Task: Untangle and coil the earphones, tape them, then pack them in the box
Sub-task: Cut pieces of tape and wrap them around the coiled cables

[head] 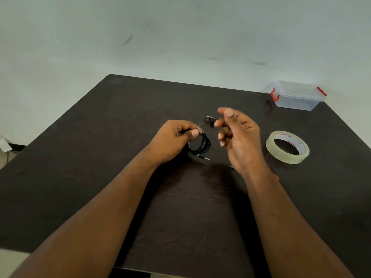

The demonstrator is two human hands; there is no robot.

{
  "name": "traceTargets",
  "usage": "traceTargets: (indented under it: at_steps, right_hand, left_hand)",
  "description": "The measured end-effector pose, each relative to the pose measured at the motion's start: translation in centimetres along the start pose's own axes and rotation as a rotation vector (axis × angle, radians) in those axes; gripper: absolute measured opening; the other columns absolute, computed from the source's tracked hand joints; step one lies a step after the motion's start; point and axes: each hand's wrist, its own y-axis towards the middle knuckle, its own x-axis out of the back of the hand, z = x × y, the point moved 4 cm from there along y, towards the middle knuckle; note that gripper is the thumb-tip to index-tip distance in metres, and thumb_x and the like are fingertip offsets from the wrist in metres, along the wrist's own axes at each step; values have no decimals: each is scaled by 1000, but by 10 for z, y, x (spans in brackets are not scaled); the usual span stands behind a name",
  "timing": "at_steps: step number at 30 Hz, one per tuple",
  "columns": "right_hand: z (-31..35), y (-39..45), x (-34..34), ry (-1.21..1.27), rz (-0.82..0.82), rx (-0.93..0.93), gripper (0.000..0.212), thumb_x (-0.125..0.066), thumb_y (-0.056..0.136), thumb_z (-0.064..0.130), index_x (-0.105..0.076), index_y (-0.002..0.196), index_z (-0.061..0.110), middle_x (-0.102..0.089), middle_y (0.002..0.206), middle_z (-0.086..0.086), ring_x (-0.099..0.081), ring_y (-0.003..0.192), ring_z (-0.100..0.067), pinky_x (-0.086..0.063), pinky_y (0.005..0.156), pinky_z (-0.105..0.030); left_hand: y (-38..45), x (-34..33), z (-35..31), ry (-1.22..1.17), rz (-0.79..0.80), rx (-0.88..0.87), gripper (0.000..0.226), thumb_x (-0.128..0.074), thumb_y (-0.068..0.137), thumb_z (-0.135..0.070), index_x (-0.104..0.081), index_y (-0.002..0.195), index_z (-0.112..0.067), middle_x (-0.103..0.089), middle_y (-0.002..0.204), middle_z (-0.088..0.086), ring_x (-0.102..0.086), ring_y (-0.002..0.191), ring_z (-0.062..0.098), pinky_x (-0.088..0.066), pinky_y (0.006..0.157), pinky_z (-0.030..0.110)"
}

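Observation:
My left hand [172, 139] pinches a coil of black earphones [202, 145] at its top, where a small piece of clear tape [199, 128] shows by the thumb. The coil hangs down to the table, and its jack plug [203, 157] sticks out at the bottom. The earbuds [209, 118] poke out just above the coil. My right hand [239, 135] hovers beside them with the thumb raised and the fingers loosely curled. Its index fingertip is at the earbuds, and no grip shows. A roll of clear tape [287, 155] lies to the right. The clear box [297, 99] with red clips stands at the far right.
The dark table [120, 137] ends at a pale wall behind and drops off on the left. A small red thing [277, 177] peeks out beside my right wrist, mostly hidden. The box sits close to the table's far right corner.

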Motion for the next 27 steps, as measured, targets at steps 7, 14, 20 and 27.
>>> traceTargets:
  at_steps: [7, 14, 20, 27]
  right_hand:
    - [-14, -3, -9, -226, 123, 2, 19, -80, 72, 4, -71, 88, 9, -75, 82, -2, -70, 80, -12, -53, 73, -20]
    - [-18, -2, -9, -236, 116, -1, 24, -86, 66, 20, -70, 83, 12, -67, 67, 5, -63, 67, -8, -53, 66, -20]
    - [-24, -2, -13, -107, 174, -159, 27, -81, 70, 3, -64, 86, 17, -71, 75, -7, -64, 72, -17, -44, 67, -33]
    - [-19, -5, -16, -93, 123, -76, 26, -77, 73, -4, -65, 88, 12, -71, 69, -2, -68, 69, -11, -51, 66, -18]
  left_hand:
    - [1, 1, -2, -21, -40, -53, 21, -54, 97, -14, -71, 95, -27, -71, 88, -16, -63, 87, -2, -48, 78, 14]
    - [0, -3, -2, -109, -72, -54, 10, -70, 87, -19, -74, 93, -12, -75, 91, -2, -69, 89, 9, -53, 77, 18]
    - [0, -4, -1, -146, -163, -33, 12, -65, 91, -15, -75, 88, -19, -75, 86, -5, -70, 85, 7, -51, 73, 14]
    - [-2, -4, 0, -185, -256, 1, 10, -69, 87, -14, -76, 94, -12, -75, 93, 0, -70, 93, 9, -53, 83, 21]
